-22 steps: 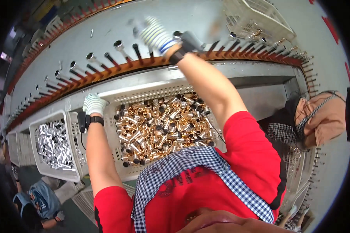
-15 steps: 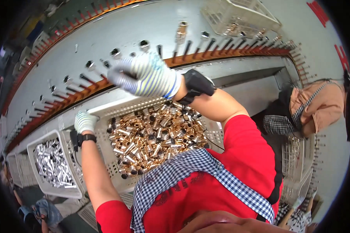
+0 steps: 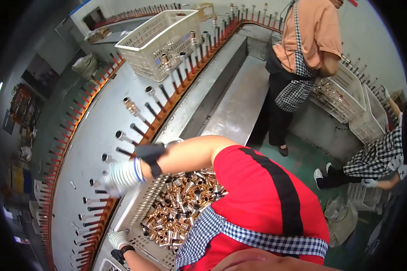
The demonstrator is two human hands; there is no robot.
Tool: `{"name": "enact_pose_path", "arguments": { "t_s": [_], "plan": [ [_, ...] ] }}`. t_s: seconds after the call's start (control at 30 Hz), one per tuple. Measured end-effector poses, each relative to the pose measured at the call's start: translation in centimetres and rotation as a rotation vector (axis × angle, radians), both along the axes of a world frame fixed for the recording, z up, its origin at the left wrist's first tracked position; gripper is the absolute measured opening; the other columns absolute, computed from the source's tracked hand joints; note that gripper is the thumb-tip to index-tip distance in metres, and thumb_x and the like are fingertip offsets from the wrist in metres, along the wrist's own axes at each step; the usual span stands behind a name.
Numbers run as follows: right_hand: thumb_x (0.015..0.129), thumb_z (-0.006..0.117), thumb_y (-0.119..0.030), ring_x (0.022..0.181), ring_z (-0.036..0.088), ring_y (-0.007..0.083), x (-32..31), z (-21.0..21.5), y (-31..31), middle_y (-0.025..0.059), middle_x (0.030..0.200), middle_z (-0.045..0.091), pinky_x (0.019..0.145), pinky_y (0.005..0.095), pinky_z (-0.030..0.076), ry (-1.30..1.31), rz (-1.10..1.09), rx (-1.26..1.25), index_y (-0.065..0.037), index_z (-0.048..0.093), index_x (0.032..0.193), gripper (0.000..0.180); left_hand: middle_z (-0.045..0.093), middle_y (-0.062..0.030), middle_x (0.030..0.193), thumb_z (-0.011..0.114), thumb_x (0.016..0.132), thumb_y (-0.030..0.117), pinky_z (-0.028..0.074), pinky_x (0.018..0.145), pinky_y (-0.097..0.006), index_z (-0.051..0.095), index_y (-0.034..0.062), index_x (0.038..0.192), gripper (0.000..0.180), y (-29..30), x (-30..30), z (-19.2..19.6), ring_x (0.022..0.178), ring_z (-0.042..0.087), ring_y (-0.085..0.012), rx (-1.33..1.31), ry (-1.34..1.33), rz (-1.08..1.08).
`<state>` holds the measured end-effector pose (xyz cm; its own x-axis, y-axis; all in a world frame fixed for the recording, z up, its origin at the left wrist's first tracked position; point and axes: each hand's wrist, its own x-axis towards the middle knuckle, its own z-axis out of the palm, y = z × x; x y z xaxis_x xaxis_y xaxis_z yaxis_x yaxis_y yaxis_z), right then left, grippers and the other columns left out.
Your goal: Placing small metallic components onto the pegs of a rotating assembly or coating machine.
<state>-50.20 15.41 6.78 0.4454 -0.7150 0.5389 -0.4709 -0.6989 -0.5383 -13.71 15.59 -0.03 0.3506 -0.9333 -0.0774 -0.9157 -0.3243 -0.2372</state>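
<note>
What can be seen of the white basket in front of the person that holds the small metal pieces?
The white basket is a plastic crate with perforated, grid-like walls and an open top. It sits low in the picture, against the edge of the curved grey conveyor with its row of pegs. Many short, shiny brass-coloured and silvery metal tubes fill it in a loose heap. The person's checked apron hides its near side. The left hand, in a white glove, rests at its rim; the gloved right hand is blurred beside its far rim.

We saw white gloves on the right hand (image 3: pixel 122 177) and left hand (image 3: pixel 118 238), brass-gold fittings (image 3: pixel 181 205) in a white crate (image 3: pixel 144 212) between them.
</note>
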Motion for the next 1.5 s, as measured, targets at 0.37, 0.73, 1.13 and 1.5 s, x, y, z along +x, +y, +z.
{"name": "enact_pose_path", "arguments": {
  "t_s": [0.37,0.73,1.13,1.5],
  "plan": [
    [0.084,0.068,-0.035,0.116,0.06,0.0312,-7.8,4.6,-6.5,0.0155,0.132,0.06,0.107,0.0487,0.038,0.104,-0.843,0.002,-0.019,0.062,0.13,0.05,0.064,-0.0222,0.128,0.096,0.056,0.033,0.05,0.099,-0.033,0.059,-0.0076,0.127,0.089,2.0,-4.0,4.5,0.121,0.062,-0.0291,0.015,0.118,0.045],
    [0.09,0.059,-0.019,0.095,0.07,0.0328,-9.4,6.4,-3.4,0.016,0.102,0.073,0.084,0.0409,0.056,-0.656,-0.433,0.06,-0.011,0.074,0.106,0.023,0.062,-0.0241,0.131,0.077,0.077,0.042,0.049,0.101,-0.037,0.059,-0.0082,0.126,0.072,5.2,-5.8,7.6,0.119,0.061,-0.0355,-0.026,-0.186,-0.425],
    [0.084,0.068,-0.04,0.105,0.065,0.0395,-23.0,12.9,5.8,0.0253,0.119,0.064,0.084,0.0472,0.054,-0.08,-0.909,0.035,0.001,0.058,0.125,0.059,0.066,-0.0219,0.124,0.089,0.06,0.04,0.051,0.099,-0.038,0.065,0.0008,0.124,0.079,3.7,-9.4,12.1,0.116,0.064,-0.0322,0.026,-0.053,-0.088],
    [0.092,0.06,-0.024,0.078,0.069,0.0362,-16.9,8.1,6.2,0.0161,0.085,0.07,0.068,0.0466,0.055,-0.178,-0.468,0.012,-0.014,0.066,0.105,0.017,0.072,-0.0215,0.111,0.093,0.057,0.033,0.057,0.09,-0.039,0.072,0.0005,0.112,0.067,4.2,-13.5,14.0,0.104,0.07,-0.0319,-0.005,0.084,-0.177]
  ]
}}
